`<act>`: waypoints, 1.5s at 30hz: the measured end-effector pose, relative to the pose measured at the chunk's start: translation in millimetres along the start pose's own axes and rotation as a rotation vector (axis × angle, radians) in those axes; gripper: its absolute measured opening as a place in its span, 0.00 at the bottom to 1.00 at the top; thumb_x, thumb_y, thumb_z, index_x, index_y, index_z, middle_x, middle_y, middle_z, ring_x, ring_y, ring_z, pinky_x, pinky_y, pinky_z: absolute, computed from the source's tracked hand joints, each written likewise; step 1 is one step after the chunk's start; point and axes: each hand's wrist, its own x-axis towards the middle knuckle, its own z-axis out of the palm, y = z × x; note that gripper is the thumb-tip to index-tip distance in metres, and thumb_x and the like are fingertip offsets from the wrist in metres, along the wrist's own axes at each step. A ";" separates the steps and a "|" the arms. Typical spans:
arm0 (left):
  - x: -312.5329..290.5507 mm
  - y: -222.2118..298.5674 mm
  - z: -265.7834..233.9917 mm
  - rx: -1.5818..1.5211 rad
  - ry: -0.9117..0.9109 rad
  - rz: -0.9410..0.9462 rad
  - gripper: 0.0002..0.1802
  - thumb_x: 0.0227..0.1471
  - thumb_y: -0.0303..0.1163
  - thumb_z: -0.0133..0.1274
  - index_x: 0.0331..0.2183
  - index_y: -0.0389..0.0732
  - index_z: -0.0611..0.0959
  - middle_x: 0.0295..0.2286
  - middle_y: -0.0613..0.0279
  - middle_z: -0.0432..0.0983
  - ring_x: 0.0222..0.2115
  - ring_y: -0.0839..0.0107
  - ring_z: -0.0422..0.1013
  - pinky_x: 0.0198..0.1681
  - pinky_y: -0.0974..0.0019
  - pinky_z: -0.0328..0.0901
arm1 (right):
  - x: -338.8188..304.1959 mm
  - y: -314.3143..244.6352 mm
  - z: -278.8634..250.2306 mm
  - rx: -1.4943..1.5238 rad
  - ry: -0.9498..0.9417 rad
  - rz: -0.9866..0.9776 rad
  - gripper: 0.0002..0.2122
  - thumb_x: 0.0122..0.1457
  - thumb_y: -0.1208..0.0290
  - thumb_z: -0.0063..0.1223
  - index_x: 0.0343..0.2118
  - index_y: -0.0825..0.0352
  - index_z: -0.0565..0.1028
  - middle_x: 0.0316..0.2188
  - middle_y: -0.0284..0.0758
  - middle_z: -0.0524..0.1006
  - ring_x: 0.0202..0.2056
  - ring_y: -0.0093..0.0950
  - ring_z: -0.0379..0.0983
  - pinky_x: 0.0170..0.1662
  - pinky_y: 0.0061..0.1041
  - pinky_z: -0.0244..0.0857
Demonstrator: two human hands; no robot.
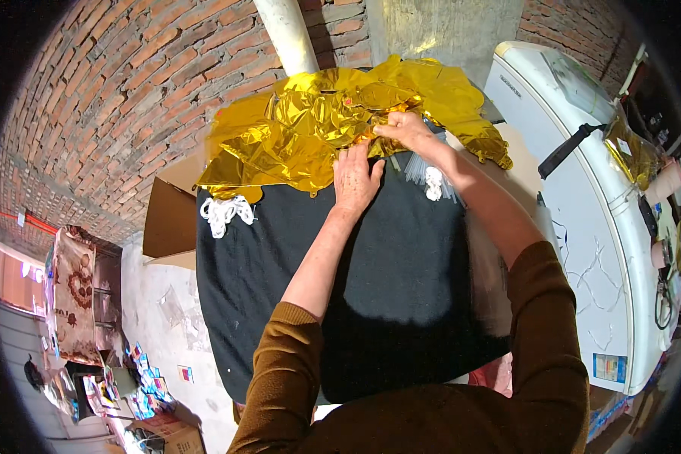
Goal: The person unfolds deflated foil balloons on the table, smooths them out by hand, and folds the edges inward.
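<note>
- In the head view, a crumpled heap of shiny gold foil pieces with partly scalloped edges (303, 129) lies across the far end of a worktop covered in black cloth (408, 272).
- My left hand (356, 180) lies palm down at the near edge of the gold foil, its fingers stretched forward and released, the tips resting on the foil and the thumb spread toward the right.
- My right hand (415, 135) is just beyond it and to the right, its fingers curled in and grasping a bit of the foil at the thumb side.
- Brown knitted sleeves (287, 348) cover my arms down to just below the elbows; both forearms reach over the black cloth.
- A loose bundle of white cord (228, 214) lies at the left by the foil's near edge.
- Near my right forearm lie thin clear plastic strips (418, 168), with a small knotted white bundle (433, 184) on them.
- An open brown cardboard box (175, 216) stands left of the worktop.
- To the right is a large white appliance with rounded edges (537, 98), carrying a black strap (567, 153) and pale loose threads (599, 276).
- Behind the foil rise a red brick wall (144, 106) and a round white pipe (286, 34).
</note>
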 end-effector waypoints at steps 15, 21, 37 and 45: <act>-3.1 6.2 3.4 0.033 -0.007 0.000 0.39 0.51 0.35 0.63 0.63 0.41 0.69 0.47 0.54 0.76 0.50 0.52 0.68 0.53 0.51 0.62 | -5.8 -20.0 -8.7 -0.552 -0.031 -0.139 0.17 0.44 0.59 0.73 0.30 0.64 0.78 0.26 0.44 0.78 0.30 0.42 0.76 0.35 0.39 0.68; -7.8 -2.3 1.3 0.035 0.003 -0.018 0.39 0.49 0.32 0.63 0.62 0.43 0.69 0.47 0.54 0.75 0.50 0.52 0.67 0.54 0.51 0.62 | -1.7 -24.0 2.8 -0.478 -0.088 -0.153 0.22 0.44 0.54 0.73 0.27 0.67 0.73 0.24 0.43 0.76 0.30 0.41 0.75 0.35 0.40 0.66; -11.5 -9.7 3.4 0.160 0.020 0.064 0.28 0.47 0.33 0.65 0.52 0.44 0.80 0.42 0.59 0.72 0.48 0.56 0.66 0.50 0.54 0.63 | 6.9 -39.2 -4.9 -0.359 -0.086 -0.179 0.18 0.52 0.57 0.69 0.22 0.66 0.73 0.16 0.30 0.70 0.21 0.22 0.65 0.27 0.31 0.62; -10.7 -14.9 -5.8 0.163 -0.006 0.015 0.21 0.48 0.33 0.63 0.46 0.41 0.82 0.42 0.59 0.72 0.48 0.56 0.66 0.50 0.54 0.63 | 76.4 -100.3 -66.8 -0.320 0.341 -0.177 0.18 0.57 0.55 0.66 0.41 0.65 0.82 0.34 0.30 0.82 0.34 0.22 0.75 0.40 0.22 0.69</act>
